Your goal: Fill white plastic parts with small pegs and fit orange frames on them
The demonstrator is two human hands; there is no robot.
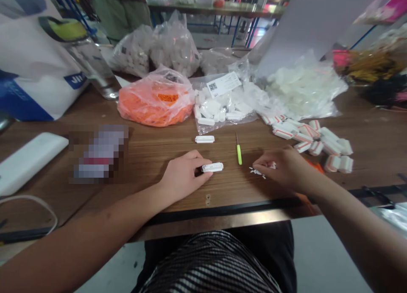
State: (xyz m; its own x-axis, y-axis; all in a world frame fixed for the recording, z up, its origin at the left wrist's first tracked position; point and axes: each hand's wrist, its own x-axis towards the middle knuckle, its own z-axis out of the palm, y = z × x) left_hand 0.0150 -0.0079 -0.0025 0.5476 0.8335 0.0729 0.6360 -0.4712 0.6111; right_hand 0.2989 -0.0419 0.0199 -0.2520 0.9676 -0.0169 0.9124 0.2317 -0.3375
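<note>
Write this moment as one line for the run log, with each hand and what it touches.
left hand: holds white plastic part | right hand: at small white bits | nearby: green tool, wooden table

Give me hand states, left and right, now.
Left hand: closed, holding a white plastic part.
Right hand: closed, pinching a small white piece.

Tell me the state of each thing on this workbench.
left hand, gripping a white plastic part
white plastic part, held flat on the table
right hand, fingers curled, resting over the table
small white fragments, scattered on the table
green-handled tool, lying on the table
orange-filled plastic bag, full
</note>
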